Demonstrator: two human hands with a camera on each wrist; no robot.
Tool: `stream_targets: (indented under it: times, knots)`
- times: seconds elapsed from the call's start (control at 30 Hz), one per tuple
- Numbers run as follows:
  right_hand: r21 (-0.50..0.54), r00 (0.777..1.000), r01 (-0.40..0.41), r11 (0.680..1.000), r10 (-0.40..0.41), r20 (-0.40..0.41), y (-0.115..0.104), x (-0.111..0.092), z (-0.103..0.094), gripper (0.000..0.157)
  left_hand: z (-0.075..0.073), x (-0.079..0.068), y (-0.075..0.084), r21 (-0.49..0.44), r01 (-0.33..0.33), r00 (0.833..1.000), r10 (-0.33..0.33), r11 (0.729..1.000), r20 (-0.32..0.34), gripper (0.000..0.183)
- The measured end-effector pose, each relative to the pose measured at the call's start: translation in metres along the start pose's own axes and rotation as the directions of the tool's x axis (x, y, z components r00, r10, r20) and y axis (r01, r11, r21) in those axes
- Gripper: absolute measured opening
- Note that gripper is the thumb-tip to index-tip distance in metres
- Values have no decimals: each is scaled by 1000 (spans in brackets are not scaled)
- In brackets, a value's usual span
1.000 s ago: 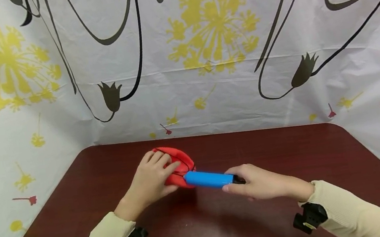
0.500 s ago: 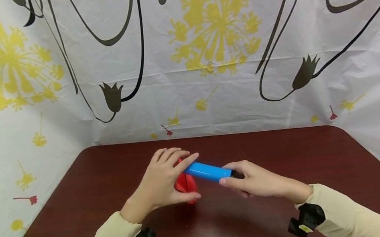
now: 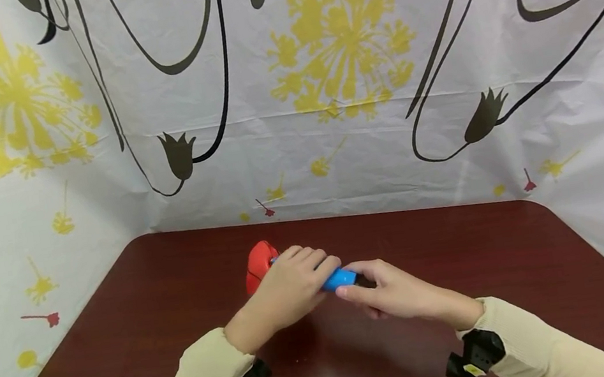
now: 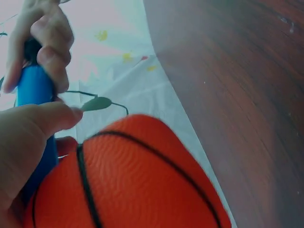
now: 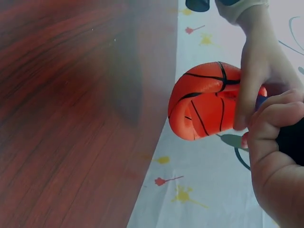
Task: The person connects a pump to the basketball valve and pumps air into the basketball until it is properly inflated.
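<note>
A soft red-orange toy basketball (image 3: 259, 265) with black lines is caved in; its hollow dent shows in the right wrist view, where the ball (image 5: 204, 78) looks crumpled. It is up off the table at the left end of a blue hand pump (image 3: 340, 279). My left hand (image 3: 295, 283) wraps round the pump's blue barrel, thumb and fingers on either side of it in the left wrist view. My right hand (image 3: 394, 291) grips the black end of the pump. The left hand hides where ball and pump meet.
A dark red-brown wooden table (image 3: 418, 352) lies below both hands. Behind it hangs a white cloth (image 3: 334, 171) with yellow flowers and dark stems. A small black camera (image 3: 476, 354) sits on the right wrist.
My left hand has left the ball, opened, moved right and closed round the blue barrel. The ball now shows to the hand's left, turned another way. My right hand has shifted slightly left.
</note>
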State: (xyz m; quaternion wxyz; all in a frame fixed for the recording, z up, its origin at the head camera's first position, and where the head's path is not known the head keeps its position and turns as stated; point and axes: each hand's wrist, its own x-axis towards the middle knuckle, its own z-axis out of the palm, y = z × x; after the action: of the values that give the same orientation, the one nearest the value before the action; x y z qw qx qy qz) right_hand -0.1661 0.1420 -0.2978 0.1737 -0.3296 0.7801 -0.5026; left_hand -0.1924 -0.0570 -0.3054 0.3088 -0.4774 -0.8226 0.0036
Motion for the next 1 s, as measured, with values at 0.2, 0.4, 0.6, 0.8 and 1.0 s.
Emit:
stream_targets:
  times: [0.2, 0.4, 0.6, 0.8, 1.0]
  knots:
    - [-25, 999, -13, 1000, 12, -49, 3, 1, 7, 28, 9, 4, 5, 121, -1, 999, 5, 993, -34, 32]
    - [-13, 997, -20, 1000, 19, -78, 7, 1, 10, 29, 17, 3, 3, 152, -22, 998, 30, 988, -48, 25]
    - [8, 992, 21, 1000, -20, -121, 15, -6, 11, 25, 21, -2, 2, 144, -60, 997, 67, 988, -40, 23]
    - [22, 978, 57, 998, -51, -203, 18, -9, 10, 21, 19, -7, -4, 97, -33, 999, 33, 995, 5, 34]
    - [176, 986, 71, 982, -42, -161, 20, -12, 5, 17, 18, -16, -12, 42, -43, 999, 42, 998, 16, 37]
